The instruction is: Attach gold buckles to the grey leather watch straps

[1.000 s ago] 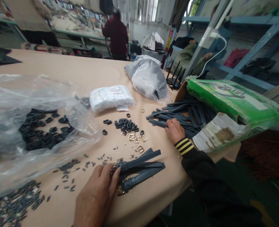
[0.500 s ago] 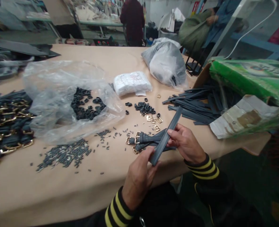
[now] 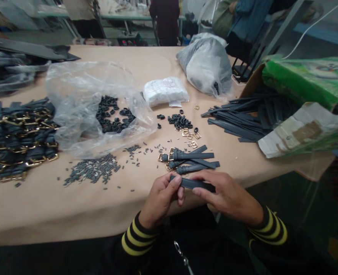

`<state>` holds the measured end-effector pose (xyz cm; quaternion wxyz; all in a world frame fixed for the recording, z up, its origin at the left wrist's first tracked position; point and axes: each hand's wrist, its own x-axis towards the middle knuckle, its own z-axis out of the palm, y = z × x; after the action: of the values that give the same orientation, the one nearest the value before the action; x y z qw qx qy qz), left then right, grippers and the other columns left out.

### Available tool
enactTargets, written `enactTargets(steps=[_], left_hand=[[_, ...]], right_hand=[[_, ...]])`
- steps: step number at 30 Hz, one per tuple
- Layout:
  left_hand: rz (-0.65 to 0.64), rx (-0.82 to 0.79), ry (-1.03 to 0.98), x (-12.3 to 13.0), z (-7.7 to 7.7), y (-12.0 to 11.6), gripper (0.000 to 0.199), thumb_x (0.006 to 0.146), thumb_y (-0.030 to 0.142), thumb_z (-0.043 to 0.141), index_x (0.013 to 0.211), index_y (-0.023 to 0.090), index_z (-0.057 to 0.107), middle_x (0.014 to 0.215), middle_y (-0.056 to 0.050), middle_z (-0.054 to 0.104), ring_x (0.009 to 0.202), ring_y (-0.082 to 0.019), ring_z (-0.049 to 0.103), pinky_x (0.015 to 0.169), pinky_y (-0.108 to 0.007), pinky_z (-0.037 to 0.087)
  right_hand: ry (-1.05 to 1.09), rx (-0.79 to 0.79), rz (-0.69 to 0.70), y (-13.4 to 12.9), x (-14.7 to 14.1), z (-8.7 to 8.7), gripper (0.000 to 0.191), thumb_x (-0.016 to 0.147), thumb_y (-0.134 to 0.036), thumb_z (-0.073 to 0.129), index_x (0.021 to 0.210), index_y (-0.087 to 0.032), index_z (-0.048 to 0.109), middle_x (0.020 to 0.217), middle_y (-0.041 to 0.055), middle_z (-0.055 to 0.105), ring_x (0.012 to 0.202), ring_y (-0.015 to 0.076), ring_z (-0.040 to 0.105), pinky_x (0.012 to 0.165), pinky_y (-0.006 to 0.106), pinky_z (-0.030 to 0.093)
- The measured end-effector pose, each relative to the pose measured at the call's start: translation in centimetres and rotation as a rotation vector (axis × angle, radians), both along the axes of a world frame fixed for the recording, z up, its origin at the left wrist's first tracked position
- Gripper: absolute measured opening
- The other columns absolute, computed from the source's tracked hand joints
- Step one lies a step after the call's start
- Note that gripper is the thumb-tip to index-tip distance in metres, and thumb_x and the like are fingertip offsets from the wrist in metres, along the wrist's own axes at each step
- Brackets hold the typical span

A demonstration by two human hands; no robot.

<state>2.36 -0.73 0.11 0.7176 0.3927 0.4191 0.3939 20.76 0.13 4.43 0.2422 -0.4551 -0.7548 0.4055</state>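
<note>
A dark leather strap [image 3: 192, 183] lies almost level between my two hands, over the table's front edge. My left hand [image 3: 165, 193] pinches its left end between thumb and fingers. Around its right part, thumb and fingers of my right hand [image 3: 222, 193] are closed, hiding that end. Just beyond my hands is a small pile of buckled straps [image 3: 196, 157] with gold buckles at their left ends. Loose gold buckles [image 3: 194, 144] and a heap of dark strap loops [image 3: 180, 121] lie farther back.
Small dark pieces [image 3: 92, 168] are scattered at left, near a clear plastic bag [image 3: 74, 88] holding more loops. Many buckled straps [image 3: 22, 141] cover the far left. A green box [image 3: 297, 82] spills plain strips [image 3: 237, 116] at right. White packet [image 3: 165, 91] and filled bag [image 3: 209, 67] stand behind.
The strap has turned from a steep slant to nearly level and come closer to me. My right hand has moved down toward me, uncovering the pile of buckled straps. The view has shifted slightly.
</note>
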Motion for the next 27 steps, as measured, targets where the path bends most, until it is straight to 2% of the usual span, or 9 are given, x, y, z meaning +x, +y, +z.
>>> enactTargets(steps=[1,3,7,12,15,17,21,24,27], left_hand=[[-0.008,-0.036,-0.024,0.2,-0.1,-0.1,0.027,0.081,0.036,0.051,0.065,0.015,0.047,0.049,0.004,0.049,0.043,-0.007,0.045,0.046,-0.02,0.036],[0.016,-0.089,-0.055,0.5,-0.2,-0.2,0.031,0.08,0.038,0.052,0.061,0.015,0.045,0.049,0.005,0.047,0.042,-0.007,0.044,0.044,-0.02,0.034],[0.089,-0.153,-0.131,0.7,-0.2,-0.4,0.035,0.08,0.039,0.052,0.057,0.016,0.041,0.047,0.006,0.042,0.04,-0.005,0.043,0.042,-0.018,0.032],[0.09,-0.189,-0.165,0.7,-0.3,-0.2,0.034,0.081,0.038,0.051,0.058,0.015,0.04,0.047,0.006,0.043,0.042,-0.005,0.044,0.043,-0.018,0.032],[0.074,-0.188,-0.115,0.7,-0.5,-0.1,0.029,0.081,0.039,0.051,0.066,0.015,0.044,0.05,0.005,0.048,0.043,-0.006,0.045,0.045,-0.019,0.036],[0.137,-0.109,0.017,0.5,-0.5,-0.1,0.022,0.079,0.037,0.053,0.078,0.016,0.048,0.062,0.002,0.056,0.052,-0.009,0.052,0.052,-0.021,0.042],[0.345,0.245,0.487,-0.1,-0.1,-0.6,0.012,0.079,0.027,0.055,0.085,0.018,0.055,0.088,-0.003,0.06,0.084,-0.014,0.057,0.078,-0.027,0.044],[0.281,0.376,0.668,-0.4,0.2,-1.3,0.013,0.082,0.025,0.05,0.086,0.018,0.06,0.088,-0.004,0.063,0.087,-0.016,0.058,0.082,-0.027,0.043],[0.285,0.375,0.695,-0.7,0.1,-1.4,0.014,0.081,0.026,0.052,0.087,0.017,0.061,0.087,-0.005,0.066,0.083,-0.017,0.06,0.078,-0.028,0.045]], right_hand=[[0.048,-0.144,0.081,0.0,-0.3,-0.4,0.012,0.082,-0.026,0.051,0.084,-0.016,0.058,0.081,0.0054,0.063,0.073,0.0151,0.058,0.071,0.029,0.046],[0.19,-0.393,0.13,0.1,-0.9,-1.6,0.016,0.084,-0.026,0.047,0.081,-0.013,0.057,0.07,0.0024,0.06,0.057,0.0096,0.054,0.055,0.022,0.045],[0.453,-0.6,0.098,0.1,-1.5,-3.7,0.019,0.084,-0.028,0.049,0.088,-0.011,0.056,0.073,0.0022,0.058,0.052,0.006,0.05,0.047,0.017,0.04],[0.576,-0.612,0.124,0.2,-2.2,-3.8,0.019,0.083,-0.026,0.049,0.087,-0.009,0.055,0.077,0.0058,0.062,0.051,0.0056,0.05,0.049,0.018,0.04],[0.592,-0.583,0.111,0.4,-2.7,-3.6,0.015,0.082,-0.025,0.05,0.083,-0.01,0.053,0.073,0.004,0.062,0.048,0.0054,0.05,0.048,0.019,0.039],[0.579,-0.584,0.088,0.5,-3.0,-3.6,0.014,0.081,-0.025,0.051,0.082,-0.012,0.052,0.069,0.0018,0.06,0.046,0.0052,0.048,0.047,0.018,0.038],[0.56,-0.617,0.058,0.7,-3.7,-4.0,0.013,0.082,-0.025,0.05,0.085,-0.012,0.052,0.071,0.0018,0.06,0.046,0.0047,0.048,0.046,0.018,0.038],[0.569,-0.624,0.052,0.9,-4.3,-4.2,0.012,0.083,-0.024,0.049,0.085,-0.012,0.053,0.071,0.0017,0.061,0.047,0.0047,0.049,0.049,0.019,0.039],[0.549,-0.606,0.058,1.0,-4.8,-4.2,0.011,0.082,-0.022,0.05,0.082,-0.012,0.053,0.068,0.0007,0.06,0.047,0.005,0.05,0.05,0.019,0.039]])
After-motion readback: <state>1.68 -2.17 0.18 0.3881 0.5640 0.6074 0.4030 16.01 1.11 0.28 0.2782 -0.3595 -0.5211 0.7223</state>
